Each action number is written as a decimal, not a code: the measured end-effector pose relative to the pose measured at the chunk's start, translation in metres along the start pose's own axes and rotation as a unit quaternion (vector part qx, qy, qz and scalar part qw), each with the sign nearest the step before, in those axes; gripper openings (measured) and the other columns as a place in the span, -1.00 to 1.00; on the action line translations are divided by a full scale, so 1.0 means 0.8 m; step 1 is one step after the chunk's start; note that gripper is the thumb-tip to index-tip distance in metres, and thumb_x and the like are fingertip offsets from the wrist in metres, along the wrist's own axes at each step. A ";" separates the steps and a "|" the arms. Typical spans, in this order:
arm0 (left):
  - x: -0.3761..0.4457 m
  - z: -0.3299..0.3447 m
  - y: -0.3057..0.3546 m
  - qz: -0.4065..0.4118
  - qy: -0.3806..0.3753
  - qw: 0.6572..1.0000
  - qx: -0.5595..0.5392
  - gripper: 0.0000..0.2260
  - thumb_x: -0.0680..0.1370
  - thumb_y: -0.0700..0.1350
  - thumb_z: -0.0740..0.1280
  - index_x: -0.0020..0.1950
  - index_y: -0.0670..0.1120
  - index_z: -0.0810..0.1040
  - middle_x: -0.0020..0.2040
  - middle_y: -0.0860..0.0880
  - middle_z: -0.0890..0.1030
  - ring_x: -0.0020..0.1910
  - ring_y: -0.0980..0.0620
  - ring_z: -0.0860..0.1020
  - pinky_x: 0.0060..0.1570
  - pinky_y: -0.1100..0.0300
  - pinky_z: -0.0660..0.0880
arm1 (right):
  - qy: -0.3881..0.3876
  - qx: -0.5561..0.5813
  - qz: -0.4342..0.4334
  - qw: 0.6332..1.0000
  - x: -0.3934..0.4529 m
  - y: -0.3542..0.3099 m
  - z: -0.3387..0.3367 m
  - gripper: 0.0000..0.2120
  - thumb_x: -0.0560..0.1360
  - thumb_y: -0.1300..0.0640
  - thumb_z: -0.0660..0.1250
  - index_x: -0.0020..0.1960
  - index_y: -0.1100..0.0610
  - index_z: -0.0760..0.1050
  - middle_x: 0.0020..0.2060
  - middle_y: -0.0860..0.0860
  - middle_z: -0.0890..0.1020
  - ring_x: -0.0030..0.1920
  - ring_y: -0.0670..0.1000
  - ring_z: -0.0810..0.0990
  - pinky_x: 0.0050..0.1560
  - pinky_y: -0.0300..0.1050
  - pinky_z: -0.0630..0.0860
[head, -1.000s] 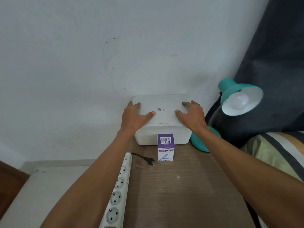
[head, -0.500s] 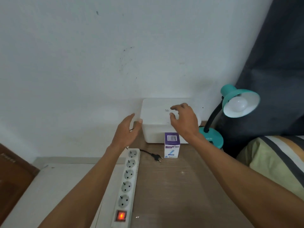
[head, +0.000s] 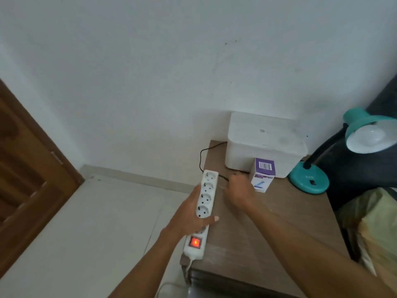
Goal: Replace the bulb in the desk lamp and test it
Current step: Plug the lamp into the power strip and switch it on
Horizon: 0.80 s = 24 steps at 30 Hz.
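Observation:
A teal desk lamp (head: pixel 309 179) stands at the table's back right, its shade (head: pixel 369 134) holding a white bulb (head: pixel 368 135) that is unlit. My left hand (head: pixel 191 214) grips a white power strip (head: pixel 204 203) at the table's left edge; its red switch (head: pixel 195 242) glows. My right hand (head: pixel 237 191) is closed over the lamp's black plug, which the fingers hide, just right of the strip's far sockets. The black cord (head: pixel 202 155) runs back behind the white box. A purple and white bulb carton (head: pixel 263 176) stands beside my right hand.
A white lidded box (head: pixel 264 145) sits against the wall on the brown wooden table (head: pixel 279 233). A bed with striped bedding (head: pixel 378 229) lies to the right, a dark curtain behind the lamp. A wooden door (head: pixel 28 179) is at left, with pale floor below.
Both hands left the white box and came down. My left hand took hold of the power strip; my right hand closed on the plug. The view swung left and down.

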<state>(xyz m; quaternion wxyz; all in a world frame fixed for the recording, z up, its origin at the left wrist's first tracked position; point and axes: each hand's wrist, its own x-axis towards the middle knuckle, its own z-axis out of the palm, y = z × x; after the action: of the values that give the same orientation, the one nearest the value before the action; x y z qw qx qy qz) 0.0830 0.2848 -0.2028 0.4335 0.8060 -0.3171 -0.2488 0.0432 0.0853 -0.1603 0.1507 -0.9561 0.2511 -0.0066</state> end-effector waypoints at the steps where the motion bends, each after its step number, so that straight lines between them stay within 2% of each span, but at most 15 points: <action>1: 0.001 0.001 -0.002 -0.001 -0.005 1.000 -0.006 -0.07 0.37 0.22 0.58 0.53 0.35 0.01 0.28 0.30 0.47 0.19 0.36 0.52 0.13 0.42 0.48 | -0.009 -0.023 0.005 1.000 -0.001 -0.001 0.008 -0.75 0.56 0.17 0.23 0.17 0.22 0.54 0.15 0.17 0.56 0.16 0.20 0.53 0.06 0.07 0.51; 4: 0.005 0.003 -0.004 0.006 -0.004 1.000 -0.014 -0.05 0.34 0.20 0.60 0.57 0.25 0.10 0.29 0.18 0.54 0.18 0.23 0.58 0.20 0.16 0.59 | -0.008 -0.071 0.009 0.997 -0.004 -0.005 0.021 -0.71 0.60 0.26 0.15 0.27 0.24 0.49 0.20 0.19 0.56 0.25 0.21 0.46 0.14 0.07 0.47; 5: 0.006 0.003 -0.005 0.009 -0.006 1.000 -0.019 -0.04 0.34 0.19 0.61 0.58 0.22 0.11 0.29 0.16 0.55 0.18 0.20 0.59 0.20 0.13 0.59 | -0.003 -0.081 0.007 0.997 -0.003 -0.005 0.024 -0.72 0.61 0.27 0.13 0.26 0.25 0.50 0.19 0.20 0.56 0.25 0.21 0.44 0.15 0.06 0.45; 8: 0.007 0.004 -0.009 0.010 -0.009 0.999 -0.031 -0.01 0.33 0.15 0.63 0.57 0.23 0.07 0.30 0.15 0.54 0.19 0.18 0.58 0.18 0.19 0.57 | 0.012 -0.086 0.017 0.996 -0.002 -0.004 0.028 -0.75 0.60 0.29 0.12 0.14 0.26 0.54 0.13 0.21 0.59 0.20 0.22 0.47 0.08 0.06 0.46; 13: 0.005 0.004 -0.008 0.010 -0.013 0.999 -0.036 0.08 0.32 0.12 0.65 0.62 0.17 -0.02 0.30 0.17 0.49 0.20 0.16 0.55 0.13 0.29 0.51 | 0.015 -0.039 0.067 0.997 0.001 -0.006 0.018 -0.79 0.56 0.29 0.16 0.01 0.27 0.57 -0.03 0.23 0.63 -0.03 0.24 0.62 -0.10 0.07 0.55; 17: 0.004 0.002 -0.007 0.014 -0.016 0.999 -0.029 0.11 0.32 0.14 0.64 0.62 0.19 -0.06 0.33 0.14 0.49 0.21 0.13 0.55 0.11 0.30 0.50 | 0.047 0.092 0.122 0.987 0.007 -0.009 0.006 -0.87 0.50 0.27 0.30 -0.05 0.24 0.63 -0.13 0.17 0.67 -0.13 0.16 0.64 -0.12 0.05 0.61; 19: 0.003 0.002 -0.006 0.013 -0.021 0.999 -0.027 0.13 0.32 0.14 0.65 0.63 0.18 -0.09 0.32 0.16 0.48 0.20 0.15 0.54 0.09 0.34 0.48 | 0.066 0.189 0.127 0.971 0.007 -0.017 -0.006 -0.93 0.49 0.27 0.38 -0.05 0.22 0.63 -0.18 0.09 0.68 -0.21 0.03 0.63 -0.18 -0.07 0.58; 21: 0.001 0.002 -0.004 0.014 -0.023 0.999 -0.028 0.13 0.32 0.12 0.65 0.63 0.18 -0.09 0.27 0.22 0.47 0.17 0.20 0.53 0.06 0.40 0.46 | 0.087 0.276 0.115 0.950 0.002 -0.029 -0.019 -0.88 0.50 0.25 0.43 0.04 0.18 0.64 -0.16 0.04 0.69 -0.24 -0.09 0.61 -0.20 -0.24 0.52; 24: 0.001 0.002 -0.004 0.024 -0.021 0.999 -0.028 0.10 0.30 0.15 0.65 0.62 0.22 -0.03 0.31 0.18 0.52 0.20 0.18 0.56 0.18 0.23 0.55 | 0.106 0.339 0.098 0.930 -0.006 -0.043 -0.022 -0.87 0.47 0.19 0.49 0.02 0.10 0.64 -0.20 -0.05 0.68 -0.18 -0.14 0.63 -0.10 -0.24 0.56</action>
<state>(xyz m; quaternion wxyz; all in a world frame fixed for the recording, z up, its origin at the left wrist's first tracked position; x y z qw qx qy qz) 0.0833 0.2846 -0.2067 0.4551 0.7803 -0.3381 -0.2641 0.0538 0.1112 -0.1333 0.4388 -0.8122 0.3412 -0.1774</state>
